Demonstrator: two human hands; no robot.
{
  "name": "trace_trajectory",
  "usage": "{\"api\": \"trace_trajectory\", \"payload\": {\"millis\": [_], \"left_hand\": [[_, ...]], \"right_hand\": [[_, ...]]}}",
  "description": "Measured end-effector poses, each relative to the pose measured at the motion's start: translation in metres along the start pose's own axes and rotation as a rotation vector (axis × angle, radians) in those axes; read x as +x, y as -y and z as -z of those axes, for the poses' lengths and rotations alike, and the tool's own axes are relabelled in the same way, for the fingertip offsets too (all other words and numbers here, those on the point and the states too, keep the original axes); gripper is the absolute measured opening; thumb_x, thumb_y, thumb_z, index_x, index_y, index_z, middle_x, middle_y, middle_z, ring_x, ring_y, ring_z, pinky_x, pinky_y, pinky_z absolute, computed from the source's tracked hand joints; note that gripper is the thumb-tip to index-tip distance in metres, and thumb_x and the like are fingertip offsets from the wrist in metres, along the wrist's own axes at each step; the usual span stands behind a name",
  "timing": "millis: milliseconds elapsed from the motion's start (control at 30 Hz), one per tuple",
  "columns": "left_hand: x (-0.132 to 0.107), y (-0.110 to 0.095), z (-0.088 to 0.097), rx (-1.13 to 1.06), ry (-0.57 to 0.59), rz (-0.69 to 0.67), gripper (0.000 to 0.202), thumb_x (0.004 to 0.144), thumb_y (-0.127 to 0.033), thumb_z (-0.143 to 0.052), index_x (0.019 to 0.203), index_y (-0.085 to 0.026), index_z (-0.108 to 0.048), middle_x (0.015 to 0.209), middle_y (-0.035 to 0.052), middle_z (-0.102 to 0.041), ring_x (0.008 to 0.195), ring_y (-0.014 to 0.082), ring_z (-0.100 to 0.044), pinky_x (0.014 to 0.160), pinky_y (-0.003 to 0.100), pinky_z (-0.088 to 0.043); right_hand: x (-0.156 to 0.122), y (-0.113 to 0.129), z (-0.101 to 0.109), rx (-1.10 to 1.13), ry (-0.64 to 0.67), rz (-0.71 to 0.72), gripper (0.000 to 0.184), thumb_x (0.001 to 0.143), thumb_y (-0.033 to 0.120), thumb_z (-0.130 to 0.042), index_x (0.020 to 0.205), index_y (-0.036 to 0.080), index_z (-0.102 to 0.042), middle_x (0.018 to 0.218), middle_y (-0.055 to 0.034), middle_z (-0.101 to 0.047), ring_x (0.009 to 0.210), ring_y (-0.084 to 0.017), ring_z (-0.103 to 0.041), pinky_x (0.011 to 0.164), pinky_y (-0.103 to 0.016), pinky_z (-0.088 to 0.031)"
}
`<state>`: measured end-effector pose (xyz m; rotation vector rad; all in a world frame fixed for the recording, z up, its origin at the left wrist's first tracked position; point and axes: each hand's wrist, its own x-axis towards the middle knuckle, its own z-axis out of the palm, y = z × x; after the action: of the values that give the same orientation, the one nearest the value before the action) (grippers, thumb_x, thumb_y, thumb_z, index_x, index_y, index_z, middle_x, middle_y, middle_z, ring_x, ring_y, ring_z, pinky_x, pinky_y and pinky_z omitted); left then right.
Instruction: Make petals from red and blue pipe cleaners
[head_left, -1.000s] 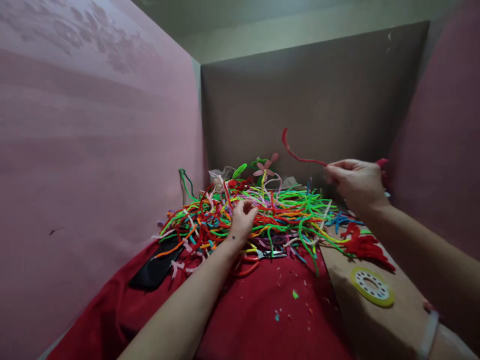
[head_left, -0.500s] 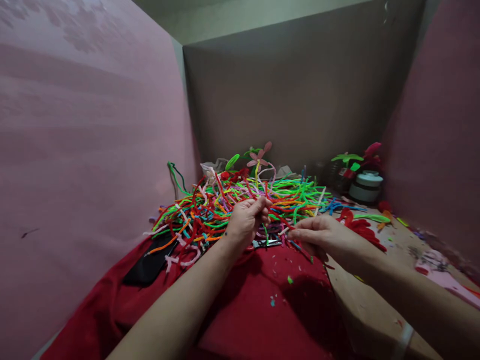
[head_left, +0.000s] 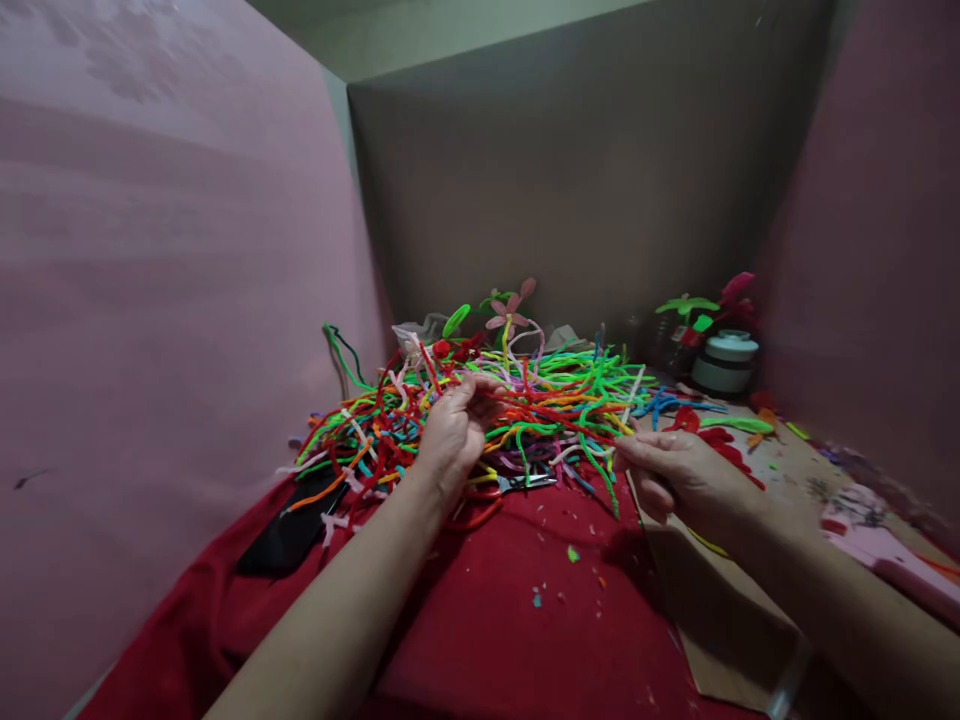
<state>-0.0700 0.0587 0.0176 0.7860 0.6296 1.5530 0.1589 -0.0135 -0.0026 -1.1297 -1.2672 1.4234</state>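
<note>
A heap of pipe cleaners (head_left: 577, 375) in many colours spreads over the far part of the red cloth (head_left: 480, 610). My left hand (head_left: 456, 425) is closed, thumb against fingers, at the front of the heap. A little to the right, my right hand (head_left: 671, 470) pinches with thumb and forefinger. A red pipe cleaner (head_left: 559, 418) appears to run between the two hands, though it blends with others behind it. Scissors (head_left: 529, 482) lie below and between my hands, partly under the pile.
A black phone-like slab (head_left: 289, 535) lies left of the heap. At the right are a lidded jar (head_left: 725, 362), red fuzzy petals (head_left: 731, 455) and a pink tool (head_left: 874, 545) on the board. A pink pipe-cleaner flower (head_left: 508, 315) rises behind. Walls enclose the sides and back.
My hands have moved apart, the left one leftward and the right one rightward. The scissors and the strands between my hands show more now. The view has shifted slightly.
</note>
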Motion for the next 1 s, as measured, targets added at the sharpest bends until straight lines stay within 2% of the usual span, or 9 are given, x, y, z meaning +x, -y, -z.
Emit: {"api": "trace_trajectory", "payload": {"millis": [200, 333, 433, 567, 700, 767, 833, 900, 1000], "left_hand": [[0.011, -0.014, 0.005, -0.148, -0.131, 0.011, 0.022, 0.087, -0.018, -0.047, 0.071, -0.011, -0.061, 0.064, 0.0047, -0.067, 0.062, 0.0123, -0.065, 0.068, 0.026, -0.052], [0.012, -0.024, 0.007, -0.166, -0.162, -0.039, 0.021, 0.087, -0.016, -0.047, 0.07, -0.013, -0.059, 0.061, 0.0007, -0.066, 0.06, 0.0093, -0.064, 0.071, 0.024, -0.052], [0.011, -0.027, 0.007, -0.154, -0.144, -0.061, 0.017, 0.085, -0.016, -0.052, 0.071, -0.013, -0.061, 0.062, 0.0014, -0.067, 0.061, 0.0102, -0.065, 0.071, 0.025, -0.052], [0.009, -0.026, 0.008, -0.102, -0.108, -0.037, 0.014, 0.082, -0.019, -0.056, 0.07, -0.012, -0.062, 0.064, 0.0028, -0.068, 0.06, 0.0109, -0.064, 0.06, 0.022, -0.051], [0.008, -0.024, 0.007, -0.105, -0.153, -0.035, 0.014, 0.08, -0.016, -0.058, 0.065, -0.013, -0.06, 0.055, -0.0022, -0.062, 0.045, 0.0065, -0.056, 0.046, 0.017, -0.043], [0.006, -0.023, 0.003, -0.116, -0.167, -0.034, 0.016, 0.081, -0.016, -0.057, 0.065, -0.013, -0.059, 0.052, -0.0037, -0.059, 0.042, 0.0048, -0.053, 0.041, 0.016, -0.038], [0.001, -0.022, -0.003, -0.123, -0.174, -0.008, 0.019, 0.083, -0.016, -0.054, 0.065, -0.013, -0.058, 0.053, -0.0031, -0.059, 0.044, 0.0048, -0.054, 0.039, 0.015, -0.036], [-0.006, -0.019, -0.01, -0.127, -0.176, 0.035, 0.021, 0.084, -0.013, -0.052, 0.064, -0.013, -0.058, 0.055, -0.0018, -0.06, 0.048, 0.0059, -0.058, 0.04, 0.014, -0.038], [-0.019, -0.009, -0.021, -0.128, -0.154, 0.109, 0.021, 0.083, -0.01, -0.051, 0.064, -0.012, -0.059, 0.059, 0.0007, -0.063, 0.053, 0.0084, -0.062, 0.044, 0.015, -0.044]], "right_hand": [[-0.001, -0.004, 0.004, 0.081, 0.056, -0.056, 0.04, 0.071, 0.052, -0.063, 0.058, 0.014, -0.058, 0.031, 0.005, -0.039, 0.03, -0.004, -0.031, 0.036, -0.019, -0.024], [-0.003, -0.002, 0.006, 0.261, 0.108, -0.001, 0.037, 0.068, 0.049, -0.067, 0.057, 0.015, -0.058, 0.035, 0.0053, -0.038, 0.035, -0.005, -0.031, 0.039, -0.02, -0.026], [-0.005, 0.0, 0.009, 0.394, 0.122, 0.025, 0.032, 0.068, 0.044, -0.068, 0.055, 0.017, -0.056, 0.035, 0.0064, -0.033, 0.036, -0.005, -0.026, 0.038, -0.021, -0.023], [-0.007, 0.004, 0.012, 0.434, 0.028, 0.025, 0.027, 0.072, 0.04, -0.064, 0.055, 0.02, -0.056, 0.035, 0.0071, -0.022, 0.039, -0.008, -0.02, 0.04, -0.022, -0.023], [-0.009, 0.008, 0.015, 0.379, -0.05, 0.064, 0.03, 0.075, 0.039, -0.06, 0.052, 0.022, -0.054, 0.035, 0.0066, -0.015, 0.039, -0.01, -0.016, 0.041, -0.024, -0.024], [-0.008, 0.009, 0.016, 0.429, -0.059, 0.104, 0.03, 0.076, 0.038, -0.062, 0.052, 0.022, -0.053, 0.036, 0.0067, -0.014, 0.039, -0.009, -0.017, 0.04, -0.024, -0.026], [-0.007, 0.009, 0.018, 0.529, -0.061, 0.165, 0.027, 0.072, 0.042, -0.067, 0.057, 0.022, -0.056, 0.04, 0.0059, -0.025, 0.041, -0.009, -0.026, 0.043, -0.022, -0.032], [-0.006, 0.008, 0.019, 0.601, -0.042, 0.218, 0.028, 0.063, 0.049, -0.073, 0.07, 0.024, -0.063, 0.053, 0.0033, -0.045, 0.052, -0.01, -0.043, 0.052, -0.023, -0.042], [-0.005, 0.003, 0.013, 0.542, 0.041, 0.198, 0.047, 0.055, 0.045, -0.079, 0.096, 0.024, -0.066, 0.084, -0.0023, -0.062, 0.077, -0.015, -0.057, 0.071, -0.028, -0.048]]}}
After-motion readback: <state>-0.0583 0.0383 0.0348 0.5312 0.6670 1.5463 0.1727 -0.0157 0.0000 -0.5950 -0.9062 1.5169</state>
